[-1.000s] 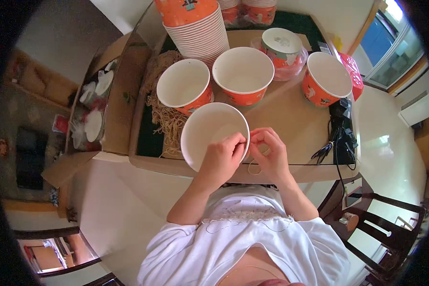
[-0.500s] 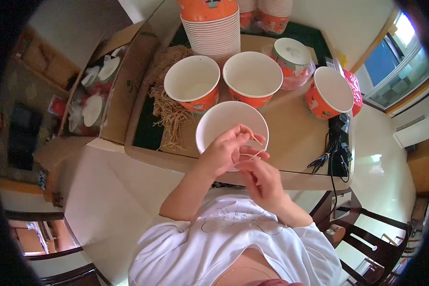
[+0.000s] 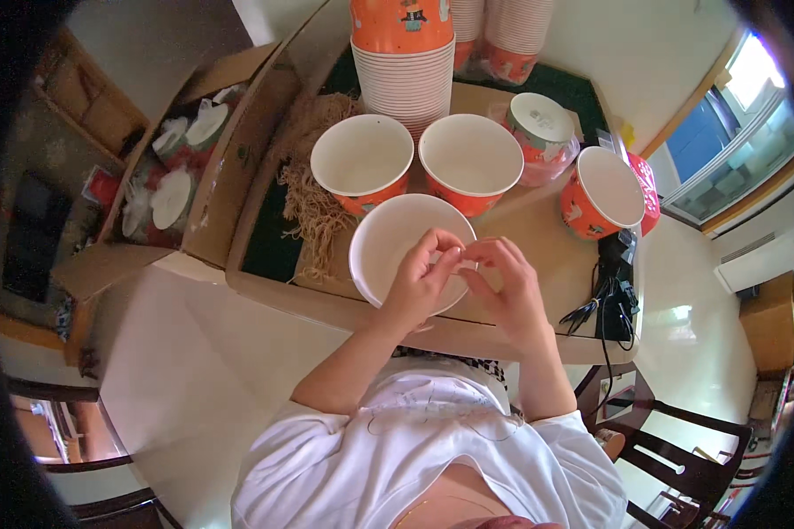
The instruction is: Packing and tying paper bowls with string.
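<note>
A: Where do the person's hands sit relative to the near bowl (image 3: 388, 251)?

B: Both hover over its right half. The left hand (image 3: 419, 282) reaches in from the bowl's near rim, fingers curled, thumb and forefinger pinched together at the right rim. The right hand (image 3: 507, 286) lies just right of the bowl, its fingertips (image 3: 481, 264) meeting the left hand's at that same rim.

A: Are they grasping anything?

B: The fingertips of both hands are drawn close in a fine pinch, nowhere near spread. Whether something small sits between them, or whether they nip the rim itself, cannot be told; the spot is too small to read.

A: And the bowl itself?

B: White inside, standing upright on the brown table (image 3: 538, 220), near its front edge, in front of the person's white shirt (image 3: 432, 450).

A: What stands around that bowl?

B: Just behind it are 2 more paper bowls, orange outside and white inside: the left bowl (image 3: 362, 159) and the middle bowl (image 3: 470, 157), side by side. Behind those rises a tall stack of bowls (image 3: 403, 62). Right of the near bowl, well apart, stands a tilted bowl (image 3: 602, 189), and behind that a lidded bowl (image 3: 540, 123) in clear wrap. Left of the near bowl lies a heap of tan straw-like filler (image 3: 313, 194), and further left an open cardboard box (image 3: 194, 167). A black cable bundle (image 3: 613, 282) lies right of the right hand.
</note>
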Action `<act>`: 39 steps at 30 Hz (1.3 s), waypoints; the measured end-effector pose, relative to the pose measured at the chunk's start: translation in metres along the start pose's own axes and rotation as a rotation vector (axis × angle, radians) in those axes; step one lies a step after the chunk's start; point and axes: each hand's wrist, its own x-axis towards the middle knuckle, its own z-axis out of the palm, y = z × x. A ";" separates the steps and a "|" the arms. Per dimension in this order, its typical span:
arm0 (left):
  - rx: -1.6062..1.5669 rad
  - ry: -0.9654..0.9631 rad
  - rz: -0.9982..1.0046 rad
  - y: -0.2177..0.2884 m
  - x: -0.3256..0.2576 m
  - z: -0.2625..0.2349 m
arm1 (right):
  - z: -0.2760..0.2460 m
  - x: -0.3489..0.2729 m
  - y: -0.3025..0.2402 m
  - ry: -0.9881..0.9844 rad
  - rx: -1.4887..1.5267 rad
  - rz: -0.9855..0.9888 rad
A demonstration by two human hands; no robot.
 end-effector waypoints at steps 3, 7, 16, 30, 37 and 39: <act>0.123 0.061 0.102 -0.001 0.002 -0.006 | 0.008 0.003 0.005 0.000 0.026 0.052; 0.076 0.074 0.075 0.003 0.000 -0.005 | 0.018 0.006 0.015 0.033 0.075 0.079; 0.116 0.111 0.138 0.004 0.000 -0.014 | 0.025 0.012 0.024 0.051 -0.090 -0.091; 0.993 -0.002 0.409 0.005 -0.010 -0.021 | 0.027 0.008 0.028 0.107 0.033 0.094; 0.912 -0.164 0.427 -0.001 -0.025 -0.001 | 0.005 0.002 0.019 0.055 0.146 0.398; 0.907 -0.178 0.433 0.001 -0.026 0.002 | -0.001 0.002 0.018 0.047 0.135 0.408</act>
